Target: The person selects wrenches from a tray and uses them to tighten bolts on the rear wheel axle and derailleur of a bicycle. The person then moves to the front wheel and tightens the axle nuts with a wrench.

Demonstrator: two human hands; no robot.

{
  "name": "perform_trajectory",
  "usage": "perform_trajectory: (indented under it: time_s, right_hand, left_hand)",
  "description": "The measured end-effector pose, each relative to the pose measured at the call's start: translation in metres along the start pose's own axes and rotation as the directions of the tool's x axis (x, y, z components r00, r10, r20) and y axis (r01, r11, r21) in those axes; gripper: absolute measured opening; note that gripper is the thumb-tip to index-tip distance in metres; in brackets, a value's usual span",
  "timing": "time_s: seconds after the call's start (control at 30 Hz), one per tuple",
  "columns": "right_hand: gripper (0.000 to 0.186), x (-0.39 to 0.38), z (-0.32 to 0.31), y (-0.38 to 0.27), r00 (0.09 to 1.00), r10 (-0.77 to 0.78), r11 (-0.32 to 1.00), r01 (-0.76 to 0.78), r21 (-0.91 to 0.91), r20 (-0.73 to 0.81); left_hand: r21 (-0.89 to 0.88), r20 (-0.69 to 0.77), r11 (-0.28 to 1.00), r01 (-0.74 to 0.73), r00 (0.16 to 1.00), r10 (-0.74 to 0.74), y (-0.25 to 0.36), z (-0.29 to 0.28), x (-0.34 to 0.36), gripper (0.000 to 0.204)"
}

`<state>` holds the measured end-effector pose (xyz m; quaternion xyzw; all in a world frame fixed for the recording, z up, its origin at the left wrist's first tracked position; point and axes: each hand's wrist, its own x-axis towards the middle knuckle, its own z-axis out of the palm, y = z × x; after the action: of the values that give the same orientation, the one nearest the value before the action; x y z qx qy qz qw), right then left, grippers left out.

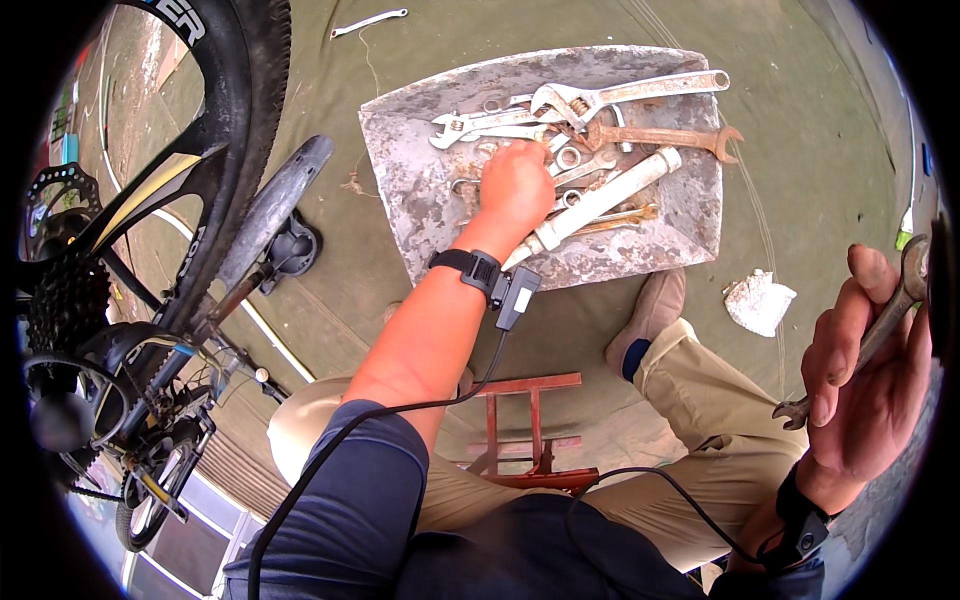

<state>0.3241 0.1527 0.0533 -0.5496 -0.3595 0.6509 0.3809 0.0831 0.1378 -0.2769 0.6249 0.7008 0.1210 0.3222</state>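
Note:
My left hand [517, 190] reaches into a worn grey metal tray [420, 225], its fingers curled down among the tools. What the fingers close on is hidden beneath them. Around that hand lie a large adjustable wrench [640, 92], a smaller adjustable wrench [470, 127], a rusty open-end wrench [670, 138] and several other spanners. A pale, thick tube-like tool [605, 203] lies slantwise to the right of the hand. Out at the right edge, my right hand [865, 375] holds a double open-end wrench [880, 330], gripped by its shank with both jaws showing.
A black bicycle [190, 190] stands at the left, its tyre and mudguard close to the tray. A lone spanner [368, 24] lies on the green ground sheet beyond. A crumpled white lump [759, 303] sits right of my shoe [650, 320]. A red metal frame [535, 430] is between my legs.

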Motion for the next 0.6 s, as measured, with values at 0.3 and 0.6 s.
perform_trajectory:
  time_s: [0.3,0.6]
  right_hand:
    - [0.060,0.000,0.002,-0.002,1.000,-0.002,1.000,0.002,-0.006,0.000]
    - [0.063,0.008,-0.003,0.005,0.990,-0.050,0.999,0.047,0.021,0.133]
  left_hand:
    - [-0.399,0.007,0.839,0.370,0.916,-0.401,-0.045,-0.032,0.050,0.052]
    - [-0.853,0.354,0.178,0.490,0.795,-0.493,-0.034,-0.049,0.054,0.053]
